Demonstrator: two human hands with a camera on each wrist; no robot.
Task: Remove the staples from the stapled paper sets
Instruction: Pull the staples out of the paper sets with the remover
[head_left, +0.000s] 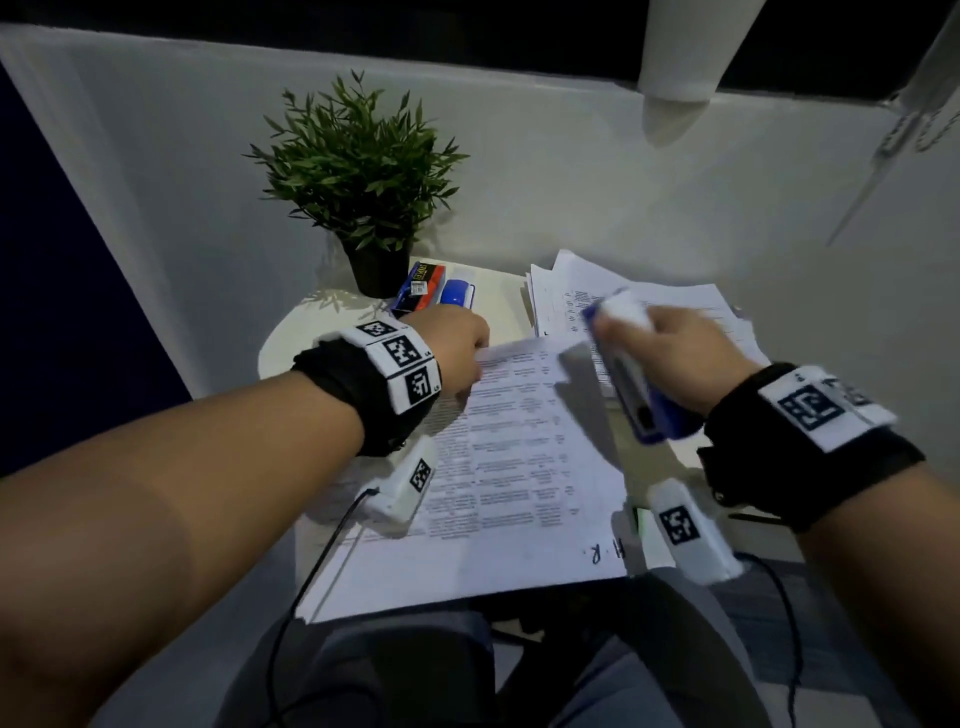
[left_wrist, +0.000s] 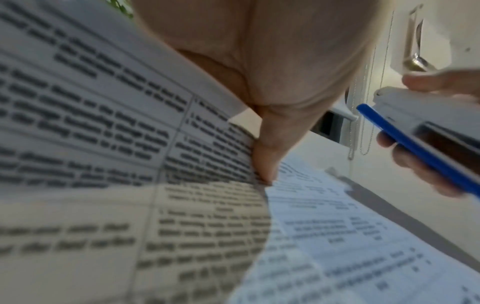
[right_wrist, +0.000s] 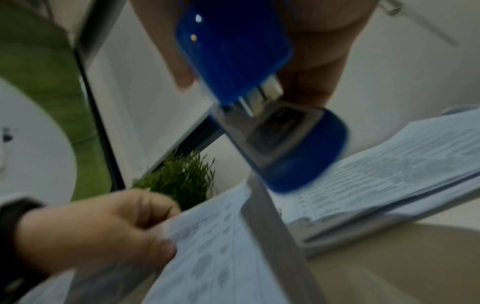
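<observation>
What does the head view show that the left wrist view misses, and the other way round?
Only the head view shows the potted plant, the staple box, the loose paper pile and the whole front paper set. Only the left wrist view shows the left hand with its thumb pinching a lifted sheet at its edge. Both show the right hand gripping the blue stapler above the papers.

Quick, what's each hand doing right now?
Left hand: pinching the corner of the paper set.
Right hand: gripping the blue stapler.
</observation>
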